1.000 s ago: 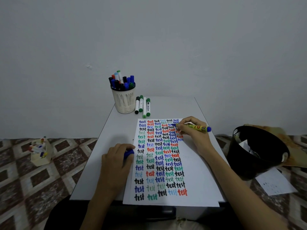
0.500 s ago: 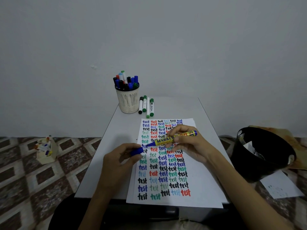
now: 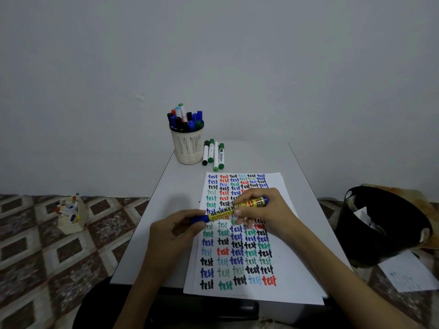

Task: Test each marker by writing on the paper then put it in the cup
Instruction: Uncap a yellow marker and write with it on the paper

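Both hands are on one marker (image 3: 235,210), yellow-labelled with blue ends, held level just above the middle of the paper (image 3: 292,276). The right hand (image 3: 263,210) curls its fingers round the barrel toward the right end. The left hand (image 3: 175,231) pinches the blue cap (image 3: 200,219) at the marker's left end. The cap meets the barrel, though I cannot tell whether it is pushed fully home. The paper lies on the near right part of the table (image 3: 261,157), covered in rows of the word "test" in blue, red, black and green.

The cup (image 3: 187,148), cream and slotted, stands at the far left corner of the table. It is packed with upright markers (image 3: 185,118); I make out blue, black, green, red and pale-blue caps above its rim. Just right of the cup, four loose markers (image 3: 213,154) lie side by side on the table, with white barrels and green or black caps.

On the floor (image 3: 35,245) right of the table sits a black bin (image 3: 356,245) with white scraps (image 3: 363,214) in it, and a sheet (image 3: 408,271) lies just near of it. On the floor to the left, a small cream box (image 3: 71,226) holds a few coloured pens, too small for me to count.
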`<action>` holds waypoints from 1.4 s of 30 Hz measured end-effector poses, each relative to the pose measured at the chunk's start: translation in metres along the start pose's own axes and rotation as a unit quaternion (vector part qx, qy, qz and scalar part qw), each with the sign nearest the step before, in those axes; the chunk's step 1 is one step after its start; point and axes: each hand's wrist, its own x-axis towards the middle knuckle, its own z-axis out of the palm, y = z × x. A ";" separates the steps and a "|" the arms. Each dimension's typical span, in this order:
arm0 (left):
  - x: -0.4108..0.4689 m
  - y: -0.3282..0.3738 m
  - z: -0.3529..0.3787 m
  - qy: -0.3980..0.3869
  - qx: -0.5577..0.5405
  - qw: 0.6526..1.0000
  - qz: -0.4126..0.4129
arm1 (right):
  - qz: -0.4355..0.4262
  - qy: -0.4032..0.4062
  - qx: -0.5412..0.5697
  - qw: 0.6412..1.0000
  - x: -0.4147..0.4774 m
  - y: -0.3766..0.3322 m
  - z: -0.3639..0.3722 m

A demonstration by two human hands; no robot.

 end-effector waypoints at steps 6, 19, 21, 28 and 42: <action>0.004 0.007 -0.004 0.057 -0.044 0.997 -0.010 | -0.094 -0.037 -0.284 0.954 0.008 0.011 0.008; 0.005 0.006 -0.009 0.057 0.027 0.997 0.041 | -0.073 -0.075 -0.374 0.922 0.011 0.005 0.028; 0.004 0.007 -0.009 0.057 0.039 0.996 0.062 | -0.054 -0.086 -0.353 0.930 0.011 0.002 0.028; 0.004 0.009 -0.004 0.059 0.013 0.996 0.061 | -0.041 -0.137 -0.429 0.892 0.015 -0.023 0.024; 0.008 -0.018 0.011 -0.058 0.358 0.932 0.004 | -0.156 0.144 -0.441 0.872 0.149 -0.052 0.023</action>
